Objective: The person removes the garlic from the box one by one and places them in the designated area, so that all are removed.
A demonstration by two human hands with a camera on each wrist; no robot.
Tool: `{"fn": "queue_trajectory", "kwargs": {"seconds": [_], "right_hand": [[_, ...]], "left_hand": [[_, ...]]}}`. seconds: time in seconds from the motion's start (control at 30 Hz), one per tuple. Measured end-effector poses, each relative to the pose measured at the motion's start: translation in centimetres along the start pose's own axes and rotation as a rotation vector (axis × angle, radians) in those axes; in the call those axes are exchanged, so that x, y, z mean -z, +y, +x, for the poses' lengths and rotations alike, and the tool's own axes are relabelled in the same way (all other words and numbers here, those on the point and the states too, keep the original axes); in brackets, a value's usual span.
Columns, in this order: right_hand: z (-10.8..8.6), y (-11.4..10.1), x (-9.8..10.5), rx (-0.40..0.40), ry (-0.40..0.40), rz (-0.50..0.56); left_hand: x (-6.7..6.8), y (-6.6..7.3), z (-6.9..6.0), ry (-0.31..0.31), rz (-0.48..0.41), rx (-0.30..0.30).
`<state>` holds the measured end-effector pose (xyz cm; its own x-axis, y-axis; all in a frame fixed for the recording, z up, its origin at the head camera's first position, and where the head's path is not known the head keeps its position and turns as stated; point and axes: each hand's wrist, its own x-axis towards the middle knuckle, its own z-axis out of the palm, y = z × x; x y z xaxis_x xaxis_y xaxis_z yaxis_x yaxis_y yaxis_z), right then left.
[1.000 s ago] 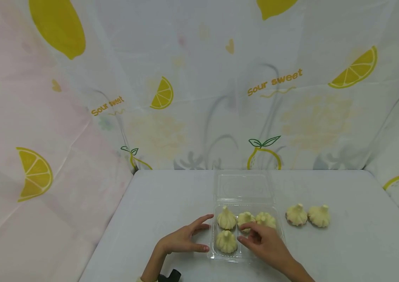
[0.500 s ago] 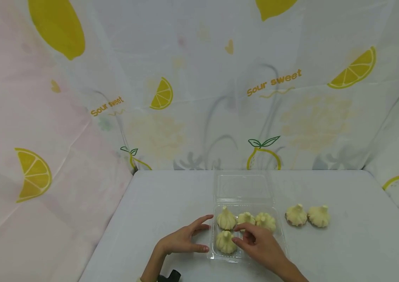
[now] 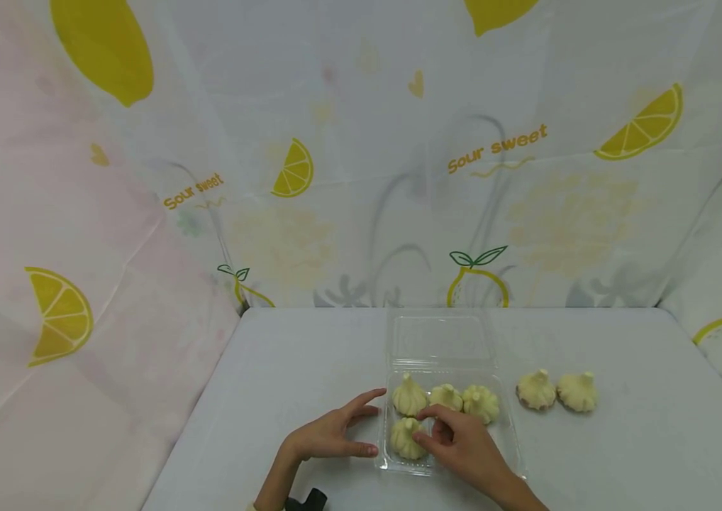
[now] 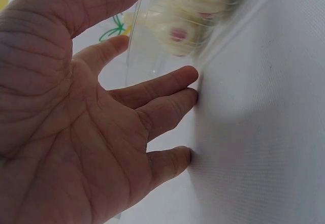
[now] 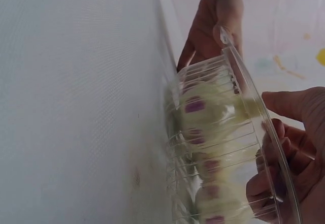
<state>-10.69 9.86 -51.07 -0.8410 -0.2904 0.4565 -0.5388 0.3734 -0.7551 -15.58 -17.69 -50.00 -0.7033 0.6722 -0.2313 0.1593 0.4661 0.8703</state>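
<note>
A clear plastic clamshell box (image 3: pixel 440 465) lies with its lid folded back, holding several pale garlic bulbs. Purple patches show low on them in both wrist views. At its front left sits one garlic bulb (image 3: pixel 407 440); others are the back-left bulb (image 3: pixel 408 395) and the back-right bulb (image 3: pixel 481 404). My right hand (image 3: pixel 466 443) reaches over the box, thumb and index finger parted at the right side of the front-left bulb, partly covering it. My left hand (image 3: pixel 329 433) stands beside the box's left wall, fingers spread, thumb and index tips by its edge.
Two more garlic bulbs, the nearer one (image 3: pixel 536 390) and the farther one (image 3: pixel 578 392), lie right of the box on the white table (image 3: pixel 629 454). The box lid (image 3: pixel 442 337) extends backward. A lemon-patterned cloth (image 3: pixel 361 213) hangs behind. A black object (image 3: pixel 310 500) shows by the left wrist.
My right hand has moved left across the box to the front-left garlic bulb, which has shifted slightly left. My left hand has stayed in place.
</note>
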Motion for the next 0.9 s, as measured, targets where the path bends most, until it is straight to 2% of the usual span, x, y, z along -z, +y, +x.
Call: {"fn": "queue_trajectory", "kwargs": {"seconds": [0.4,0.63,0.9], "right_hand": [[0.1,-0.3,-0.7,-0.048,-0.008,-0.049],[0.2,-0.5,-0.9,-0.043,0.009,-0.074],[0.4,-0.6,-1.1,-0.04,-0.018,-0.076]], "left_hand": [[0.0,0.2,0.0,0.001,0.005,0.002],[0.0,0.1,0.1,-0.001,0.012,0.001],[0.0,0.0,0.0,0.0,0.002,0.017]]}}
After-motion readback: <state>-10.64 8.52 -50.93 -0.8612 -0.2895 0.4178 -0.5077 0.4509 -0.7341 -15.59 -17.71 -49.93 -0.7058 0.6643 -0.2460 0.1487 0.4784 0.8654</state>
